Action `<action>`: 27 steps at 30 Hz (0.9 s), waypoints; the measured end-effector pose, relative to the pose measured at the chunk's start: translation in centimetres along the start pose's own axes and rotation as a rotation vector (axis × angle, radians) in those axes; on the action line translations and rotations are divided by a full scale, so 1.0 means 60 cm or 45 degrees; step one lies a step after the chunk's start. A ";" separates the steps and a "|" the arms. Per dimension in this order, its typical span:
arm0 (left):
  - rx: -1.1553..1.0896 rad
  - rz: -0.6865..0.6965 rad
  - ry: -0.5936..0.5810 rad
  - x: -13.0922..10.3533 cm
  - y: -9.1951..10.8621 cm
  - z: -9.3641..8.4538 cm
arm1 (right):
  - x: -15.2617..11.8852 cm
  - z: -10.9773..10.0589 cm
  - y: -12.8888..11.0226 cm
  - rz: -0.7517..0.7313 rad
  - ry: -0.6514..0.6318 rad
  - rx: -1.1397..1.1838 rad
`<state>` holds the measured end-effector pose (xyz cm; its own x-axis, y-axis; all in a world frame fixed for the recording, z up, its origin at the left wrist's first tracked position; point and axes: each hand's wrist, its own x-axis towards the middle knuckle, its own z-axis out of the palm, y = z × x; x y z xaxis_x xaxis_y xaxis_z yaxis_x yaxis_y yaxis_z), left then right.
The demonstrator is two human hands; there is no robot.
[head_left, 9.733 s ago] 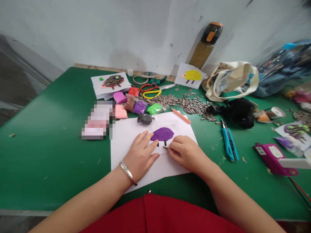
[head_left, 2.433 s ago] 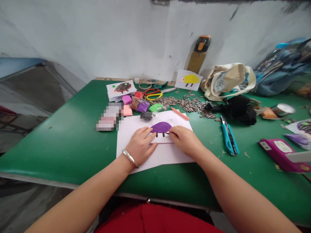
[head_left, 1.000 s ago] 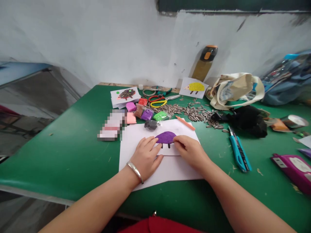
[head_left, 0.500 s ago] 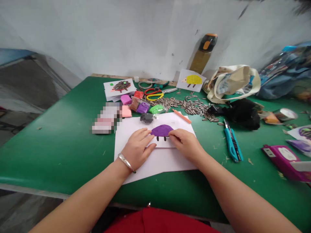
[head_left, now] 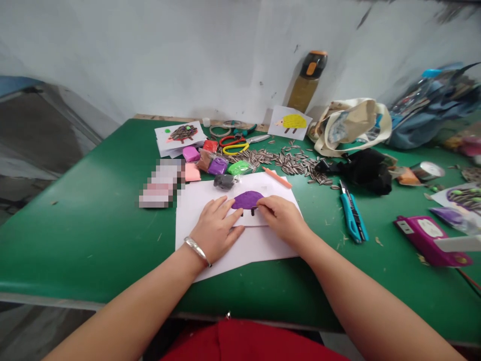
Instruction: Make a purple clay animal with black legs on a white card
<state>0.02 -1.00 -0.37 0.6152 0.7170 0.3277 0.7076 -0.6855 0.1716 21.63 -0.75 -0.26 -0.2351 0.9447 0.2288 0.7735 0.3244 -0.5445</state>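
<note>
Against a grey wall (head_left: 169, 60), a green table (head_left: 93, 235) is strewn with seeds (head_left: 296, 163) beyond a purple clay shape (head_left: 247, 200) on white paper (head_left: 246, 221). Left of the shape, the paper is covered by the spread left hand (head_left: 216, 226); at its right edge, a thin dark piece (head_left: 257, 206) appears pinched narrowly by the right hand (head_left: 281, 215). Pressed too hard, the soft-looking shape could be dented.

Clay (head_left: 247, 200) is basically a purple dome, flattened onto the upper part of the white card (head_left: 246, 221), stubby black legs (head_left: 253, 212) below. Thin dark sliver (head_left: 257, 207) too, card's right side, mostly hidden.
</note>
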 end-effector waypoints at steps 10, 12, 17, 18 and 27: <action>-0.013 -0.012 -0.018 0.001 0.000 -0.001 | -0.002 0.002 0.002 -0.094 -0.016 -0.118; -0.011 -0.011 -0.024 0.001 0.000 -0.001 | -0.003 0.002 0.002 -0.093 -0.007 -0.105; -0.007 -0.012 -0.020 0.000 0.000 0.000 | -0.004 -0.001 -0.003 -0.152 -0.033 -0.157; -0.006 -0.012 -0.018 0.000 0.000 0.000 | -0.004 -0.002 -0.004 -0.171 -0.042 -0.156; -0.005 -0.013 -0.035 0.001 0.001 -0.002 | -0.006 -0.008 -0.003 -0.181 -0.041 -0.137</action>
<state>0.04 -1.01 -0.24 0.6172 0.7273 0.3003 0.7126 -0.6785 0.1785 21.85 -1.20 0.12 -0.3637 0.8914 0.2706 0.7895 0.4491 -0.4184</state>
